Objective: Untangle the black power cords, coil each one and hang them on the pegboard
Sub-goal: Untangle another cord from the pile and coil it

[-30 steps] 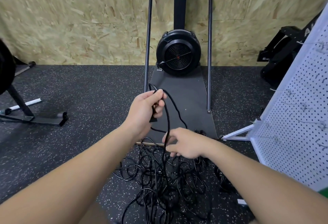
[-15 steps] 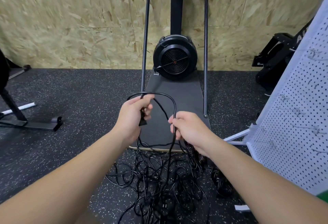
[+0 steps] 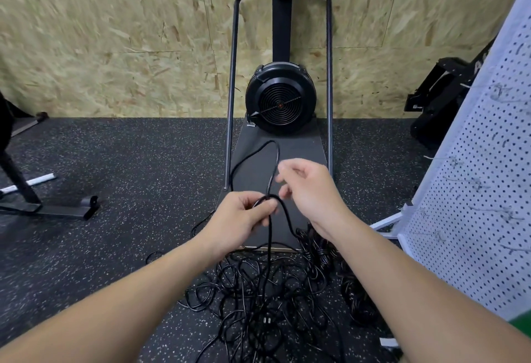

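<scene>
A tangled pile of black power cords (image 3: 287,288) lies on the speckled floor in front of me. My left hand (image 3: 244,220) grips one black power cord (image 3: 253,155) where a strand crosses it. From there a loop of this cord rises over the dark platform. My right hand (image 3: 309,190) is just right of the loop, its curled fingertips on the loop's right strand. From my left hand the cord drops into the pile. The white pegboard (image 3: 474,204) stands tilted at the right with wire hooks and no cords on it.
A black fan-wheel exercise machine (image 3: 280,101) with a tall metal frame (image 3: 231,104) stands against the chipboard wall, and its platform (image 3: 304,144) reaches up to the pile. Another machine's base (image 3: 57,209) is at left. Dark equipment (image 3: 439,95) sits behind the pegboard.
My hands have come close together. The wide arch of cord between them has become a narrow upright loop gathered at my left hand. My right hand rose and moved right.
</scene>
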Demonstrator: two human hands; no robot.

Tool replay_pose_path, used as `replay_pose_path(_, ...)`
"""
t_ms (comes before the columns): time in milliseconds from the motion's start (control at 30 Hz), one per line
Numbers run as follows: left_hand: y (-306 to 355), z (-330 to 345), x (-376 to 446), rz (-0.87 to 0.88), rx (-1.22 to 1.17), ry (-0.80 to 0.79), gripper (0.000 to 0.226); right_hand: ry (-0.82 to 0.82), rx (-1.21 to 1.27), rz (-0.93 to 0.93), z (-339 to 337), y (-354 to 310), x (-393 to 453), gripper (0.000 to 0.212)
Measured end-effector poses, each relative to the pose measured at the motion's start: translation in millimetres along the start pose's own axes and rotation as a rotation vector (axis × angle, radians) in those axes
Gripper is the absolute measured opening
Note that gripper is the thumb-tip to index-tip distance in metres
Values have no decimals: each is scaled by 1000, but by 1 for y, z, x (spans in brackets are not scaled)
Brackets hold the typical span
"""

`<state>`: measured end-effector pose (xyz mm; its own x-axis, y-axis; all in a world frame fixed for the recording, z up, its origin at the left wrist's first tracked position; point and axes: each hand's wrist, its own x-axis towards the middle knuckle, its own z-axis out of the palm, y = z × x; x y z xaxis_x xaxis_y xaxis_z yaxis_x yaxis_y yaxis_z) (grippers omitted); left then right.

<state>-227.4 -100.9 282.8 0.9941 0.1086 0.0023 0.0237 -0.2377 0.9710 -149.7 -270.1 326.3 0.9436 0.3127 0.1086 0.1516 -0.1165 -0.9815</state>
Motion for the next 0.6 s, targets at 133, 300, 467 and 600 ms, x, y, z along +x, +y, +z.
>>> replay_pose_path(133, 7, -4, 7, 36, -71, 91, 29, -177, -137, 180, -6, 7, -9, 37)
replay_pose_path(300, 24, -4, 17, 92, -226, 168, 30, -134, -241, 71, -10, 18, -12, 30)
replay_pose_path(467, 41, -8, 27, 141, -397, 173, 27, -560, -360, 177, -13, 41, -18, 38)
replay_pose_path(600, 42, -7, 31, 130, -473, 169, 27, -711, -433, 215, -5, 73, -25, 18)
